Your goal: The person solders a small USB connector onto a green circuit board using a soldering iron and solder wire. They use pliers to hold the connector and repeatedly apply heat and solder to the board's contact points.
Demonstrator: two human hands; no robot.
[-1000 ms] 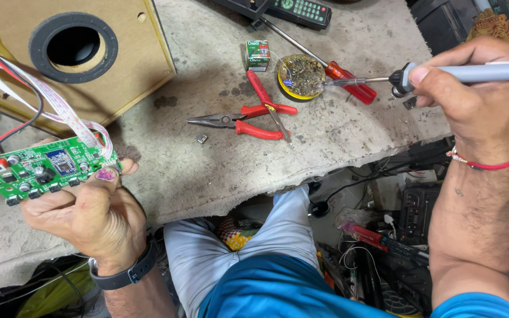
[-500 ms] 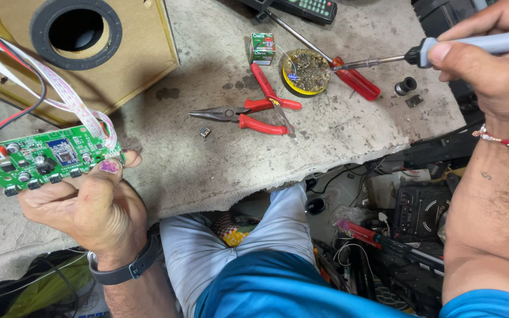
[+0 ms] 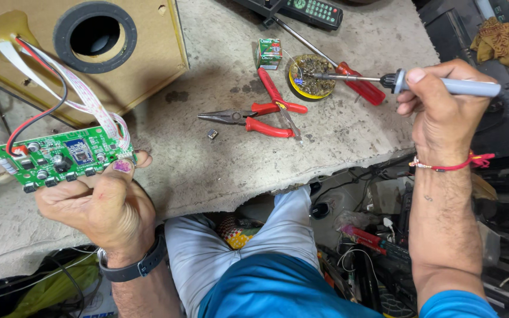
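A worn grey bench [image 3: 349, 141] carries a wooden speaker box [image 3: 142, 59] with a round black port at its upper left edge, from which a flat white ribbon cable [image 3: 83, 97] and red and black wires run down to a green circuit board [image 3: 60, 156]. The left hand [image 3: 98, 203] pinches that board by its lower edge, thumb on top, holding it level above the bench's near left side. At right, the right hand [image 3: 443, 121] is closed around the grey handle of a soldering iron [image 3: 443, 85], whose tip rests in a round yellow tin of flux [image 3: 308, 76]. Red-handled pliers [image 3: 254, 121] lie mid-bench beside a red-handled screwdriver [image 3: 349, 79], with a small green box [image 3: 269, 52] just left of the tin.
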